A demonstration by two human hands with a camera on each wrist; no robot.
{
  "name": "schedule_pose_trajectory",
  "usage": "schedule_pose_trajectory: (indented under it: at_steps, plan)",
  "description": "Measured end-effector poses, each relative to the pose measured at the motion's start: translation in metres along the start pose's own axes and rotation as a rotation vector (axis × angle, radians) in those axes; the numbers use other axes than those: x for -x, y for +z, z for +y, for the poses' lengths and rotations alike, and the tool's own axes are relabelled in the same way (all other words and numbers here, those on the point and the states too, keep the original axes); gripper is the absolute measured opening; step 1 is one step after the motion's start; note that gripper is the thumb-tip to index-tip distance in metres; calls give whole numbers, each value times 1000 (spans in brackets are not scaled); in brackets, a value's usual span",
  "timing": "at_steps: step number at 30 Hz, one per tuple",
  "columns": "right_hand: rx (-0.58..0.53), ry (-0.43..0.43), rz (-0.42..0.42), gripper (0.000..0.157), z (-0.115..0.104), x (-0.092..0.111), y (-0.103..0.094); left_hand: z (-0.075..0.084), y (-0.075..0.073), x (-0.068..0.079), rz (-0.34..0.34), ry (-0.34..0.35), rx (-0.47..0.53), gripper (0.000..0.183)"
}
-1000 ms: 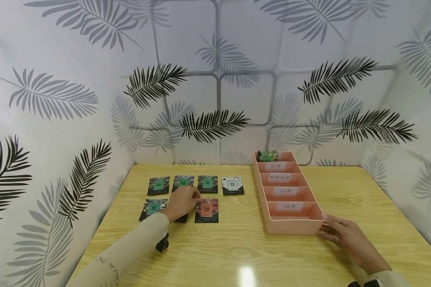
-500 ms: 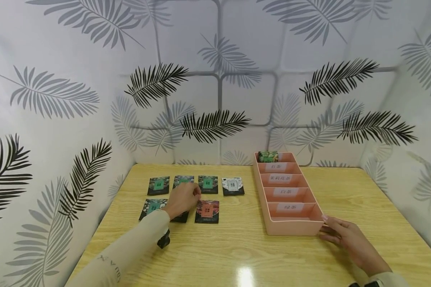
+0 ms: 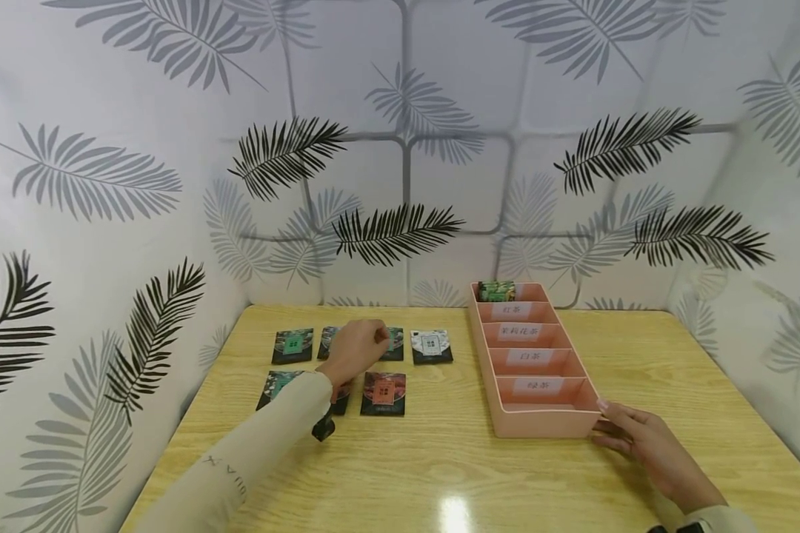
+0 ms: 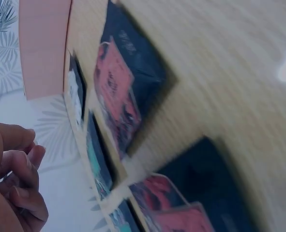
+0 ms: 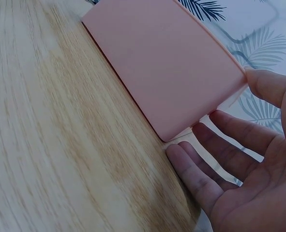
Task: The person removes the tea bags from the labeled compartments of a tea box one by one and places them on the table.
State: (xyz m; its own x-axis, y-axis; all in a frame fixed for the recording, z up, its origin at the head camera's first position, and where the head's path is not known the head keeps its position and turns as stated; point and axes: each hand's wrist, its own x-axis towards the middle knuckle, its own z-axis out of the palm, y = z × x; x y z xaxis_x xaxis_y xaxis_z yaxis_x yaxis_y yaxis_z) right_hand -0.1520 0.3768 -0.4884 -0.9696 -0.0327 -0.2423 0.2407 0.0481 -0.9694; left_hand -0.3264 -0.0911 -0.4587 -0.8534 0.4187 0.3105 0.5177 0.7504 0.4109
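In the head view my left hand [image 3: 355, 352] hovers over the sachets with fingers loosely curled and nothing held. It partly covers a green-labelled sachet [image 3: 395, 345] in the back row and a dark sachet [image 3: 341, 400] in front. To its right lies a red-labelled tea sachet [image 3: 383, 394]. The left wrist view shows that red sachet [image 4: 117, 77] flat on the wood, apart from my fingertips. My right hand [image 3: 647, 444] holds the near right corner of a pink organizer box [image 3: 545, 425], thumb at the rim [image 5: 247, 71] and fingers against the side.
A white sachet [image 3: 431, 348] ends the back row on the right; another green-labelled sachet [image 3: 293, 346] lies far left. Green packets [image 3: 496, 291] stand in the box's rear compartment. White labels [image 3: 538, 384] mark its dividers. A leaf-patterned sheet [image 3: 453, 266] backs the wooden table [image 3: 400, 474].
My left hand has left the front-row sachets' level and moved up and to the right, over the back row. My right hand and the box have stayed in place.
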Motion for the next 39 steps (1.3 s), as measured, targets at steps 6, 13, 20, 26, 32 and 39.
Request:
schedule_pose_trajectory:
  at_steps: [6, 13, 20, 26, 32, 39]
  plan:
    - [2, -5, 5, 54, 1, -2, 0, 8, 6, -16, 0, 4, 22, 10]
    - [2, -16, 0, 48, 1, 0, -4, 32, 15, -40, -20, 17, 79, 11]
    - [6, -13, 9, 47, 2, 1, -7, 53, 27, -61, -16, 49, 100, 13]
    - [22, -21, 16, 53, 4, -2, -3, 60, 35, -76, -7, 59, 111, 14]
    - [37, -3, 20, 66, 4, -5, -1, 66, 49, -91, 2, 52, 146, 15]
    - [25, 19, 55, 68, 3, -1, -5, 80, 69, -114, 27, 61, 201, 18]
